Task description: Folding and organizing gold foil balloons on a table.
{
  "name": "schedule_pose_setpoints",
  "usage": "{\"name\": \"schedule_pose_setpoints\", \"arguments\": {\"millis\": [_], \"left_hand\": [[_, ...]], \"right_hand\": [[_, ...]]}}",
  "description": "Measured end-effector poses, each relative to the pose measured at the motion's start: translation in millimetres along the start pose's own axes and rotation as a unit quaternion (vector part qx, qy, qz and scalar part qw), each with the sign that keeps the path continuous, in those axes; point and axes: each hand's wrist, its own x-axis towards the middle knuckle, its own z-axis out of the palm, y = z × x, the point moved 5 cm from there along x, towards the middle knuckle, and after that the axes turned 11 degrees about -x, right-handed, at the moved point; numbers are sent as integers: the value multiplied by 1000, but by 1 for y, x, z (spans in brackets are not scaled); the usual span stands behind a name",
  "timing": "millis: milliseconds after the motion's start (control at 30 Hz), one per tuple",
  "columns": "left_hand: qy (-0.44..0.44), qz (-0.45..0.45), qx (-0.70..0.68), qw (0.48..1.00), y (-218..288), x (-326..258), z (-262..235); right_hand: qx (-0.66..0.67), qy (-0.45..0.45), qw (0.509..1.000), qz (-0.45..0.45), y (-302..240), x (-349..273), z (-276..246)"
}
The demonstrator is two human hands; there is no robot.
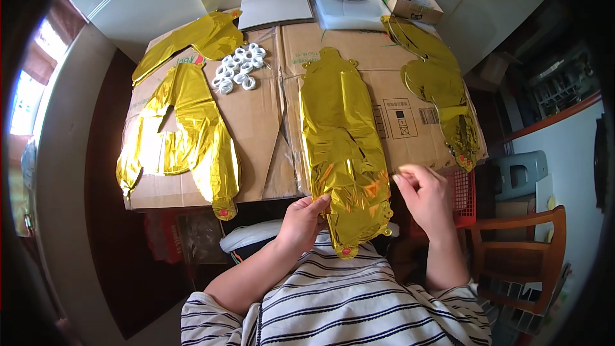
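Observation:
A flat gold foil balloon (336, 106) lies lengthwise in front of me, its near end hanging past the table edge toward my striped shirt. That end has small tabs and a red spot. My left hand (303, 221) pinches the balloon's left edge between thumb and fingers. Just off its right edge is my right hand (424, 193), raised, thumb and forefinger drawn together; anything between them is too small to make out. Left of this balloon lies another gold foil balloon (192, 112) with two legs, one hanging over the front edge.
Cardboard (262, 154) covers the table. At the back left are a gold foil balloon (214, 35) and several small white coils (240, 64). More gold foil (442, 83) lies right. Behind stand a white board (275, 9), clear plastic sheets (349, 9) and a small box (413, 5). A wooden chair (522, 221) stands right.

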Motion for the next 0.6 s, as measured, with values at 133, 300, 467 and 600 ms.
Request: {"name": "schedule_pose_setpoints", "arguments": {"millis": [133, 300, 467, 600], "left_hand": [[-12, 8, -12, 1000, -2, 5, -1], [-25, 10, 0, 1000, -2, 6, 0], [-31, 10, 15, 999, -1, 8, -3], [-20, 14, 18, 1000, 0, 5, 1]], "right_hand": [[-35, -16, 946, -322, -67, 32, 27], [-70, -62, 901, -424, -88, 28, 79], [-96, -88, 892, -433, -88, 25, 90], [-110, -57, 891, -437, -88, 23, 92]]}}
